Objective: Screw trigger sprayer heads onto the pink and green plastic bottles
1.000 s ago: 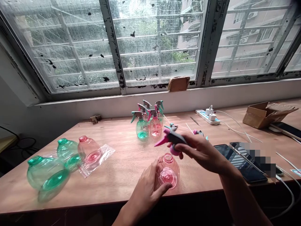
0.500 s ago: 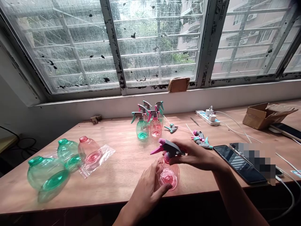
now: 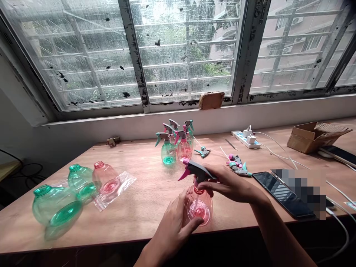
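Note:
Near the table's front edge stands a pink clear bottle point(image 3: 205, 204), with my left hand point(image 3: 174, 218) wrapped round its left side. My right hand point(image 3: 225, 183) grips the grey and pink trigger spray head point(image 3: 198, 170) just above the bottle's neck. Its tube reaches down inside the bottle, and the red neck ring shows beneath the head. The spray head sits slightly tilted, nozzle to the left. My right fingers partly hide where head and neck meet. Loose spray heads in grey, pink and teal point(image 3: 237, 165) lie beyond my right hand.
Two green bottles point(image 3: 55, 202) and a pink bottle point(image 3: 104, 176) stand at left by a plastic bag point(image 3: 126, 181). Several assembled spray bottles point(image 3: 168, 152) stand at the back. Phones point(image 3: 283, 193), a power strip point(image 3: 246, 139) and a cardboard box point(image 3: 306, 139) occupy the right.
The spray head has risen a little and turned in my right hand, so more of the bottle's red neck shows. My left hand and the bottle are nearly still.

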Available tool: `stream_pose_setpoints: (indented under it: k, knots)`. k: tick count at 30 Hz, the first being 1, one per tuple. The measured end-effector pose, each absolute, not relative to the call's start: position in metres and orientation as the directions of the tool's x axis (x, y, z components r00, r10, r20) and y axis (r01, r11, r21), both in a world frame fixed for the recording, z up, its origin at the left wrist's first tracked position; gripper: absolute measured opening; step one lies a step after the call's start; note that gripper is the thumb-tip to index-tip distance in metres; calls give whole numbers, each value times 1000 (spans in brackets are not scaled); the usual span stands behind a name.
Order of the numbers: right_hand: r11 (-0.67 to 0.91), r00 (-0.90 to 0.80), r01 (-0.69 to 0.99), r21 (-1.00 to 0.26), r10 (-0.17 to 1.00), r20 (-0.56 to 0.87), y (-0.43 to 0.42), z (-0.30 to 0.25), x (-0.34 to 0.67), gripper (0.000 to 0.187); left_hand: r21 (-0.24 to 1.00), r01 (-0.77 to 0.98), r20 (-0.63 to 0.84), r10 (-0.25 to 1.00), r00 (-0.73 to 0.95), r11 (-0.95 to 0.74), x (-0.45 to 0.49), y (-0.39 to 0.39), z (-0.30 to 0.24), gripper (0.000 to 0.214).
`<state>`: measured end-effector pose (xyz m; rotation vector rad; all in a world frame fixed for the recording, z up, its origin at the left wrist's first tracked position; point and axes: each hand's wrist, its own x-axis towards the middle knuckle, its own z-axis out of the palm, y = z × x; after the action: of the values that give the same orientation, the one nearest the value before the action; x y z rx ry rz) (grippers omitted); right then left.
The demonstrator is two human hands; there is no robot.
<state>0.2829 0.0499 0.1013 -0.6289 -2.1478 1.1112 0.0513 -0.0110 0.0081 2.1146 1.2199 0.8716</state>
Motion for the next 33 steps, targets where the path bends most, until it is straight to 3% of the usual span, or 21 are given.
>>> stream_pose_setpoints:
  k: [13, 22, 27, 33]
  knots:
    - [662, -711, 170, -730, 596, 374, 47, 103, 282, 40, 712, 535, 264, 879, 397, -455, 50, -8, 4, 76]
    - [640, -655, 173, -749, 642, 398, 48, 91, 280, 83, 717, 547, 249, 892, 378, -432, 49, -10, 2, 75]
    - [703, -687, 242, -668, 611, 393, 46, 94, 280, 67, 704, 539, 259, 874, 411, -462, 47, -11, 0, 86]
    - [699, -680, 285, -656, 630, 376, 46, 96, 278, 57, 707, 488, 301, 842, 447, -512, 44, -9, -11, 85]
